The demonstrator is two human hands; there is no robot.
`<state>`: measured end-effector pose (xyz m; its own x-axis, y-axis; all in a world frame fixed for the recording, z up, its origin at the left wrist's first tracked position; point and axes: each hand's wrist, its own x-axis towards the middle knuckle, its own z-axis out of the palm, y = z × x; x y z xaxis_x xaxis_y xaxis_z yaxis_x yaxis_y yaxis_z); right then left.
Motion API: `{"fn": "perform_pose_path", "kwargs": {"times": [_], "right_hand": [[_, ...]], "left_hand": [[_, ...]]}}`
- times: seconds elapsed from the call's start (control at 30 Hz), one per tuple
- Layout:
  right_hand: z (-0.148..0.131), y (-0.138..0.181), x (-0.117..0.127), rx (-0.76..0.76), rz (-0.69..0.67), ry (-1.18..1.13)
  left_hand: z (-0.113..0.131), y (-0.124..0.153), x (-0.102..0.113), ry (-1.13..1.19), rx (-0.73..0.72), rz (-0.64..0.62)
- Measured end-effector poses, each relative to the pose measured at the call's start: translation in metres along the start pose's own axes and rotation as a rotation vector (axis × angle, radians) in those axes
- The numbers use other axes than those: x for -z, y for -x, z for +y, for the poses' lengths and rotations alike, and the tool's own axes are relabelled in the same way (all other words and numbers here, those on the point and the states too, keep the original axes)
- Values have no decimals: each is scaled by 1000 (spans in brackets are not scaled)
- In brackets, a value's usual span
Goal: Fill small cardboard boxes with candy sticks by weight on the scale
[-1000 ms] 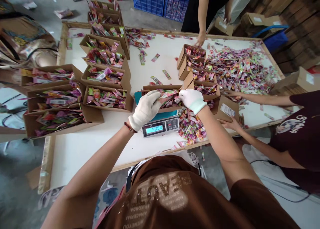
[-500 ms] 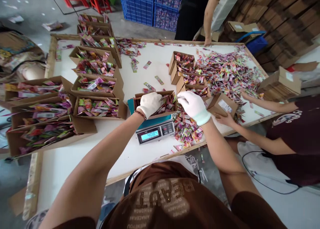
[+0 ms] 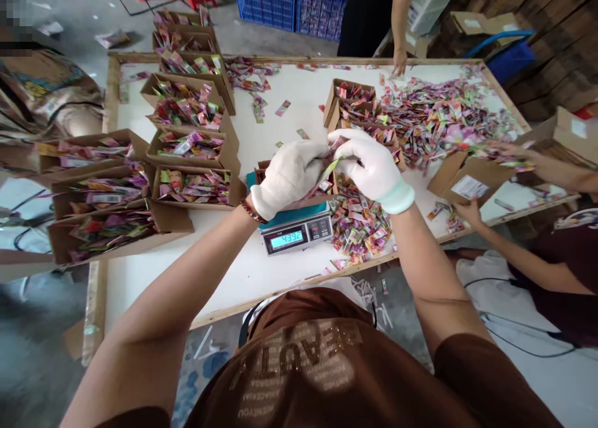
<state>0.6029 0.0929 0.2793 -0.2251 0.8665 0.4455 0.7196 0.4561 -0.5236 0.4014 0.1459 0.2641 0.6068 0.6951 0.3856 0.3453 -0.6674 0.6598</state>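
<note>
My gloved left hand (image 3: 293, 171) and gloved right hand (image 3: 370, 164) meet above a cardboard box on a digital scale (image 3: 299, 233). Both have their fingers closed on small wrapped packets, a green-edged packet (image 3: 331, 169) showing between them. Most of the box (image 3: 262, 166) is hidden under my hands; packets show at its right end. The scale's lit display seems to read 439.2. Just right of the scale lies a heap of loose packets (image 3: 359, 225), below my right hand.
Filled boxes (image 3: 196, 185) stand at the left, more boxes (image 3: 350, 95) behind my right hand. A large packet pile (image 3: 434, 113) covers the right side. A co-worker at the right tilts a box (image 3: 469, 177); another person's hand (image 3: 399, 61) rests at the far edge.
My left hand has come up from the box towards my right hand, and packets now show between them. The display rose from about 408.4. The co-worker's box has moved right and tilted.
</note>
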Motion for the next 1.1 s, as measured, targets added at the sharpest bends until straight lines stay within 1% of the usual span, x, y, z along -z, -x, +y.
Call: {"fn": "perform_pose_path", "kwargs": {"times": [0.1, 0.17, 0.2, 0.27, 0.37, 0.43, 0.5, 0.57, 0.63, 0.7, 0.77, 0.83, 0.93, 0.97, 1.0, 1.03, 1.1], "right_hand": [[-20, 8, 12, 8, 104, -60], [-23, 21, 22, -20, 140, -17], [-22, 29, 28, -36, 145, 18], [-14, 48, 42, -57, 133, 104], [8, 82, 65, -92, 118, 263], [25, 104, 78, -152, 108, 363], [41, 119, 86, -230, 82, 438], [51, 124, 86, -309, 47, 483], [54, 115, 77, -350, 30, 463], [50, 96, 60, -322, 7, 382], [41, 72, 36, -244, -29, 296], [31, 47, 10, -178, -80, 259], [26, 18, -28, -165, -202, 297], [28, 11, -38, -183, -239, 320], [32, 6, -47, -205, -264, 333], [39, 2, -54, -228, -270, 331], [60, 0, -59, -270, -235, 297]], "left_hand": [[25, 2, 4, 210, 15, -20], [31, 8, 9, 316, 50, -27], [30, 13, 11, 342, 68, -21], [19, 27, 17, 335, 125, 5], [-10, 53, 25, 239, 255, 46], [-28, 70, 29, 186, 338, 68], [-41, 83, 32, 140, 389, 89], [-47, 89, 33, 102, 401, 109], [-47, 89, 31, 85, 390, 126], [-44, 83, 26, 91, 374, 126], [-39, 74, 20, 98, 352, 109], [-35, 65, 11, 98, 314, 93], [-34, 55, -4, 26, 246, 47], [-35, 53, -11, -41, 236, 1], [-37, 52, -18, -137, 247, -82], [-40, 53, -26, -243, 276, -192], [-44, 58, -41, -424, 359, -419]]}}
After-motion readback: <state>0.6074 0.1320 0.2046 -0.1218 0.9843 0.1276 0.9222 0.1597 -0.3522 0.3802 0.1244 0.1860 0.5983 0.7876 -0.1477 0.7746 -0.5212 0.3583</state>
